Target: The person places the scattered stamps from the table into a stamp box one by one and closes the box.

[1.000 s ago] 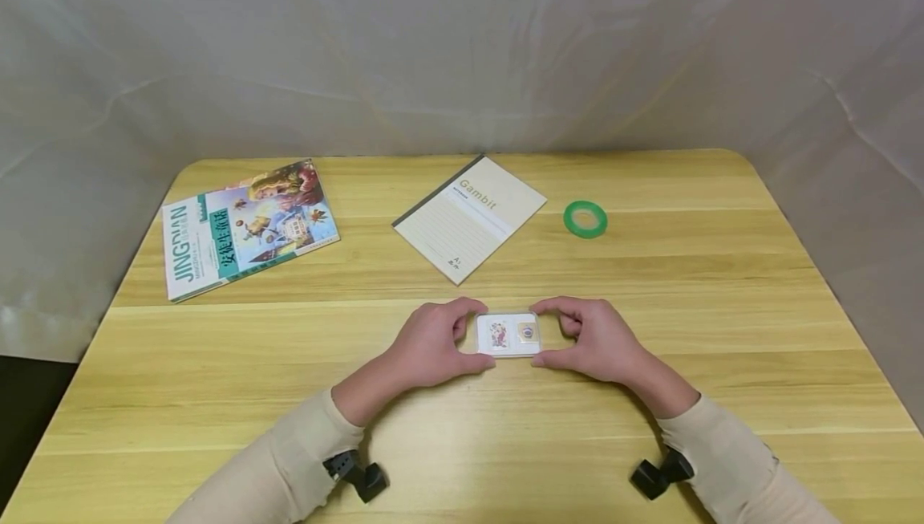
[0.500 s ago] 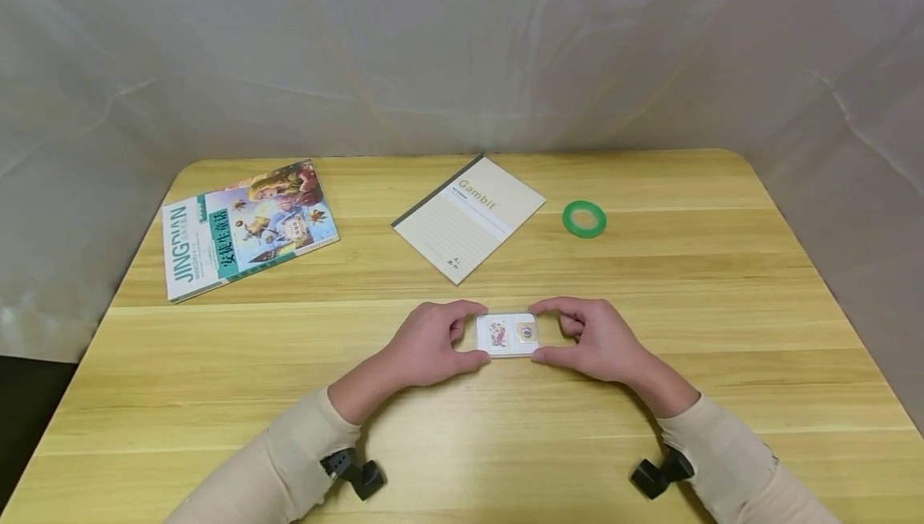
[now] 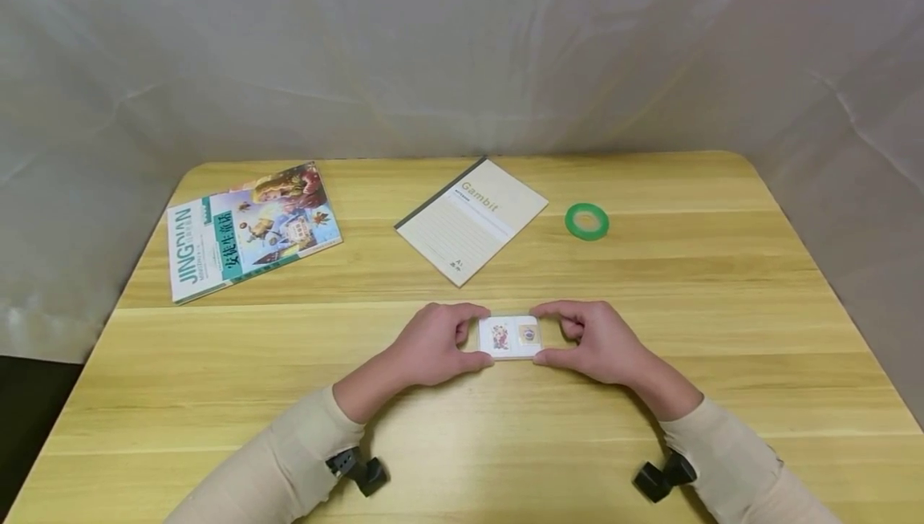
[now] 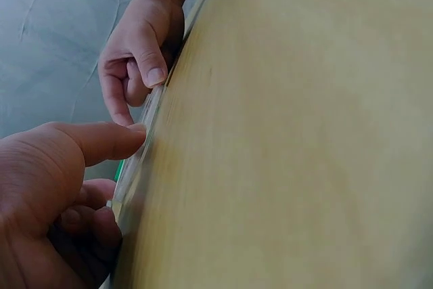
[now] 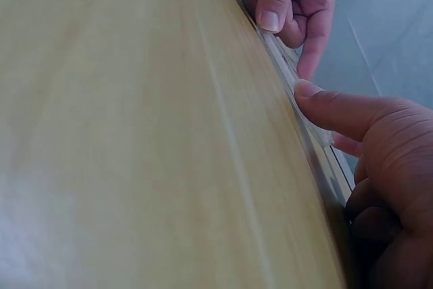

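A small flat case [image 3: 509,349] with clear plastic edges lies at the front middle of the table in the head view. Its white face bears a reddish picture on the left and a gold square on the right. My left hand [image 3: 435,346] pinches its left end between thumb and forefinger. On the other end, my right hand [image 3: 601,343] has the same kind of pinch, thumb at the near edge and forefinger at the far one. Both wrist views show the case [image 4: 150,114] edge-on, low against the wood, with its underside hidden.
Behind the hands, a notebook [image 3: 471,221] lies slantwise on the wooden table [image 3: 722,299]. A green tape roll [image 3: 587,221] is to its right, and a picture book [image 3: 256,231] lies at the far left. A grey curtain [image 3: 462,50] hangs behind the table.
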A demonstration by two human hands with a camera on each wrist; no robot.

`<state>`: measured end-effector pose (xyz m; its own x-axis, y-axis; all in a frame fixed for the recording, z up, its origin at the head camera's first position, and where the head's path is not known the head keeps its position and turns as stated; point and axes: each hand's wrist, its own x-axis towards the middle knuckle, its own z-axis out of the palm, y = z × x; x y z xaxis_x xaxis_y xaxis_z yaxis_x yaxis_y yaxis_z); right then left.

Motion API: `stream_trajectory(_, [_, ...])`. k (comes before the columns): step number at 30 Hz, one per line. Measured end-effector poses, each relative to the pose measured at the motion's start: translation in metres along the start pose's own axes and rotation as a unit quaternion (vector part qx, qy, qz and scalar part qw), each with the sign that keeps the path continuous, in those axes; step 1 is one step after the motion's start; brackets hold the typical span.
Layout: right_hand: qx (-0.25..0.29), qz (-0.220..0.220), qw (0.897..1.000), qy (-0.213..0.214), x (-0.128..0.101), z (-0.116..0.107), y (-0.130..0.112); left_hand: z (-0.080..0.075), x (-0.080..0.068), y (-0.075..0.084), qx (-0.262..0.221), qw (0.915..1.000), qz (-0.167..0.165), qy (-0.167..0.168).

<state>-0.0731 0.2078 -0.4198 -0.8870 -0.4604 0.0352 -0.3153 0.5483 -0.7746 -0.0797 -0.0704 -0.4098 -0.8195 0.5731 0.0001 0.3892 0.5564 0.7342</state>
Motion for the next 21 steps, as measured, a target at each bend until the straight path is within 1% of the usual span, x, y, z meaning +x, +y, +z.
stream_trajectory(8, [0.005,-0.011,1.000,-0.006,0.0002,0.0003,-0.0009,-0.0002,-0.0017,0.0006,0.008,0.9999,-0.010,0.007])
stream_trajectory(15, [0.018,-0.009,1.000,0.004,-0.0012,0.0006,0.0024,0.0013,-0.0023,0.0003,0.014,0.9998,-0.007,0.013])
stream_trajectory(21, [0.019,-0.009,1.000,0.004,-0.0022,0.0013,0.0031,0.0011,-0.0026,0.0002,0.015,0.9998,-0.010,0.009])
